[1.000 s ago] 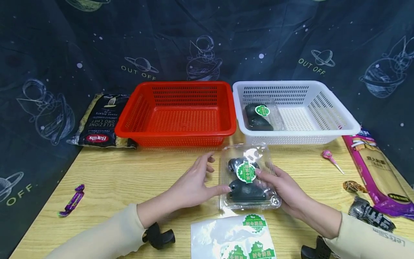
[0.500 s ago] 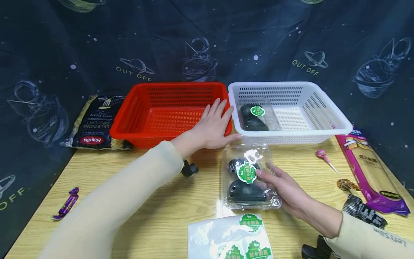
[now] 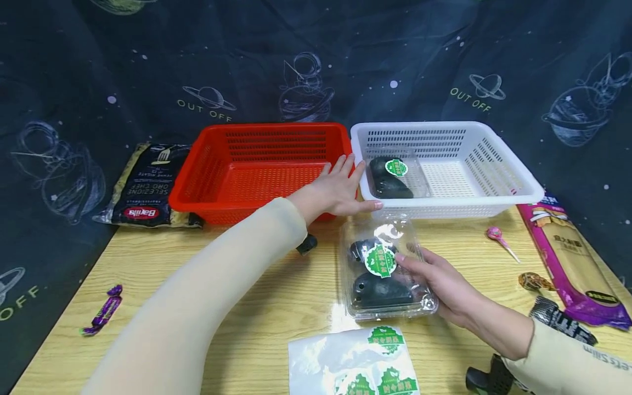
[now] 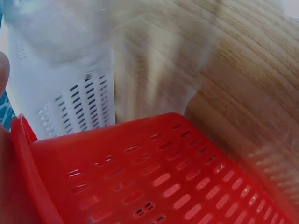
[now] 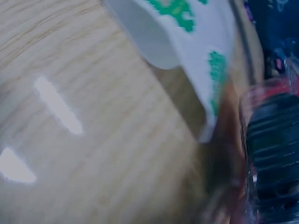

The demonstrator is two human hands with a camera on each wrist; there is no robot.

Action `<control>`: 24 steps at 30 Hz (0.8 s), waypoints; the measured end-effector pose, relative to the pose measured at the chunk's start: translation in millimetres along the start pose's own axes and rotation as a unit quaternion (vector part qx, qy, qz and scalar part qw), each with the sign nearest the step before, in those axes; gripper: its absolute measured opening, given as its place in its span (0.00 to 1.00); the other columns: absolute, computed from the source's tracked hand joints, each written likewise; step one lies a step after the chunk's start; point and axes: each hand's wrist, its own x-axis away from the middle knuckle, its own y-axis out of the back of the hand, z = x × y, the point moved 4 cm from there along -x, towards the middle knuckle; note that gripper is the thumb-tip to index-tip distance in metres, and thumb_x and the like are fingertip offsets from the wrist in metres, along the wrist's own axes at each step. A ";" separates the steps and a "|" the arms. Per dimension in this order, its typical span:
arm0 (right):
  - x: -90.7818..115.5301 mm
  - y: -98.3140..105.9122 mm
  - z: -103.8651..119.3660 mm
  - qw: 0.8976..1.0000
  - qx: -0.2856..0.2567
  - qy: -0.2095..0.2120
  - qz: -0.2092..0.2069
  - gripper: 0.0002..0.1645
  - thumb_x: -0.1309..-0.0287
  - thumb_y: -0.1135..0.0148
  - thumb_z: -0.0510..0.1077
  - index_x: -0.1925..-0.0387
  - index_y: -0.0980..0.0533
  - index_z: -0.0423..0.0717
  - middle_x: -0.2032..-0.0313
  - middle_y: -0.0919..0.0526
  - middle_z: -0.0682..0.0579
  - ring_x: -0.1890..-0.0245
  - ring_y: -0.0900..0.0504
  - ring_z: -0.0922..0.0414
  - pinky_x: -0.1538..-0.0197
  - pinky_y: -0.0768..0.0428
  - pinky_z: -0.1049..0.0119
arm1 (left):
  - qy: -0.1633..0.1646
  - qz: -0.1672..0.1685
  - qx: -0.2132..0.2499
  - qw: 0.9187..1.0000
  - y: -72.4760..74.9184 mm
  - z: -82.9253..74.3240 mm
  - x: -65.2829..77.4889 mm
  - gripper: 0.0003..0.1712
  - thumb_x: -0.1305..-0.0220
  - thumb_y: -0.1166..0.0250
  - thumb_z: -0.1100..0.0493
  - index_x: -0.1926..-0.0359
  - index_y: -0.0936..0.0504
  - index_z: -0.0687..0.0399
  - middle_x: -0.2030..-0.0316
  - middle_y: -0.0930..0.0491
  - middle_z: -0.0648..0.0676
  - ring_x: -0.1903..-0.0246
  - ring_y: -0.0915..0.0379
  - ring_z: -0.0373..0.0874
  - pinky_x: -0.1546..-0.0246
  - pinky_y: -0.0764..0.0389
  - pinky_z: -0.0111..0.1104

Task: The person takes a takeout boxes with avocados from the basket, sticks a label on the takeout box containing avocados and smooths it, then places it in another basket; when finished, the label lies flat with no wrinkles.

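In the head view, my right hand (image 3: 446, 285) grips the right side of a clear plastic clamshell box (image 3: 366, 315), thumb on its lid beside a round green sticker (image 3: 380, 260). Its other fingers are mostly hidden by the box. Two smooth, dark oblong items (image 3: 381, 291) show through the lid. My left hand (image 3: 340, 192), fingers spread and straight, lies over the meeting rims of the red basket (image 3: 261, 207) and the white basket (image 3: 459, 201). In the left wrist view, the red basket's perforated wall (image 4: 140, 168) is close by. A similar stickered box (image 3: 419, 184) lies inside the white basket.
A white sticker sheet (image 3: 316, 365) lies at the front. Left are a pasta bag (image 3: 153, 186) and a purple wrapped candy (image 3: 105, 312). Right are a pink lollipop (image 3: 496, 235), a gold-wrapped sweet (image 3: 535, 281), a black wrapper (image 3: 563, 321) and a purple noodle packet (image 3: 577, 258).
My left hand has left the box's left side and reached forward to the basket rims. The box has shifted slightly and tilted, still in my right hand.
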 end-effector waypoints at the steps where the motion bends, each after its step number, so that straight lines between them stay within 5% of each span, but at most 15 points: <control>1: 2.7 2.9 2.8 1.000 0.004 -0.002 0.009 0.51 0.33 0.48 0.54 0.26 0.67 0.39 0.43 0.26 0.39 0.52 0.20 0.60 0.64 0.21 0.70 | -0.004 -0.001 0.002 1.000 0.3 -1.0 0.1 0.61 0.47 0.58 0.18 0.24 0.66 0.49 0.25 0.71 0.57 0.27 0.75 0.54 0.29 0.63 0.50; 7: 24.5 34.1 27.1 0.998 0.032 -0.017 0.057 0.44 0.30 0.56 0.57 0.26 0.62 0.43 0.30 0.49 0.31 0.36 0.35 0.43 0.43 0.26 0.55 | -0.006 0.004 0.011 1.000 0.6 -2.8 0.2 0.60 0.45 0.55 0.20 0.24 0.65 0.49 0.25 0.70 0.57 0.27 0.75 0.55 0.29 0.62 0.50; 11: 28.3 72.8 54.6 0.999 0.006 0.015 0.052 0.26 0.28 0.58 0.53 0.33 0.41 0.52 0.38 0.32 0.40 0.41 0.28 0.47 0.46 0.24 0.57 | 0.001 0.005 0.009 1.000 0.1 -0.7 0.4 0.60 0.45 0.55 0.21 0.24 0.66 0.48 0.25 0.71 0.57 0.27 0.75 0.55 0.29 0.63 0.49; 19: -4.5 149.6 133.1 0.998 -0.045 0.027 -0.029 0.13 0.31 0.51 0.51 0.49 0.36 0.53 0.65 0.14 0.50 0.68 0.14 0.54 0.66 0.16 0.59 | 0.015 0.011 0.019 1.000 0.2 -2.2 1.2 0.61 0.47 0.54 0.20 0.24 0.66 0.46 0.25 0.71 0.55 0.27 0.75 0.53 0.29 0.62 0.49; 22: -26.7 177.9 148.9 0.997 0.018 -0.011 -0.079 0.17 0.35 0.46 0.57 0.51 0.34 0.55 0.70 0.15 0.56 0.70 0.14 0.60 0.64 0.16 0.62 | 0.018 0.013 0.018 1.000 0.5 -5.7 1.3 0.61 0.47 0.54 0.20 0.24 0.66 0.45 0.25 0.70 0.55 0.27 0.75 0.53 0.29 0.62 0.49; 24: -41.4 192.6 154.9 0.990 0.104 -0.042 -0.088 0.32 0.37 0.47 0.63 0.38 0.38 0.53 0.65 0.19 0.60 0.67 0.17 0.63 0.59 0.17 0.64 | 0.017 0.013 0.018 1.000 0.5 -8.3 1.6 0.61 0.47 0.53 0.20 0.24 0.66 0.45 0.25 0.70 0.55 0.27 0.75 0.53 0.29 0.62 0.49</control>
